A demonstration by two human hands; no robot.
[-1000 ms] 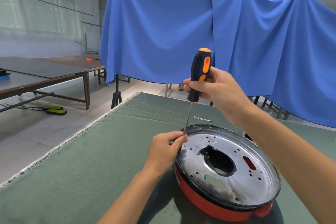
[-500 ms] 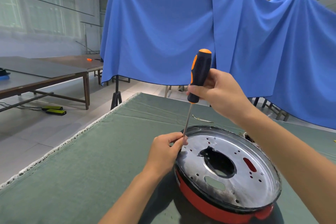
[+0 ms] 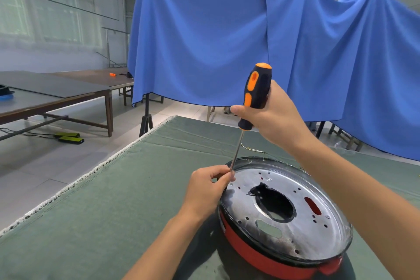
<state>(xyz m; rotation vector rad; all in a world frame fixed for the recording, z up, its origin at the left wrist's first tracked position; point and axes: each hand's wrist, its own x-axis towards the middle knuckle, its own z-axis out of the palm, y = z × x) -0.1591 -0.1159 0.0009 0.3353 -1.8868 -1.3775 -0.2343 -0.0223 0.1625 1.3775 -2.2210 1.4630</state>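
A round appliance base (image 3: 286,218) with a shiny metal plate on top and a red body lies on the green cloth of the table (image 3: 118,207). The plate has a big dark hole in its middle and several small holes. My right hand (image 3: 270,118) grips the black and orange handle of a screwdriver (image 3: 255,95), which stands nearly upright. Its thin shaft runs down to the plate's far left rim. There my left hand (image 3: 208,186) pinches the lower end of the shaft between thumb and fingers, hiding the tip.
A thin bent wire (image 3: 254,149) lies on the cloth behind the base. A large blue cloth (image 3: 227,41) hangs across the back. Brown tables (image 3: 56,98) stand to the left, with yellow-black boxes (image 3: 68,137) on the floor. The table's left edge (image 3: 91,175) is near.
The screwdriver handle has turned in my right hand, so its orange inlays now face me. Both hands stay where they were.
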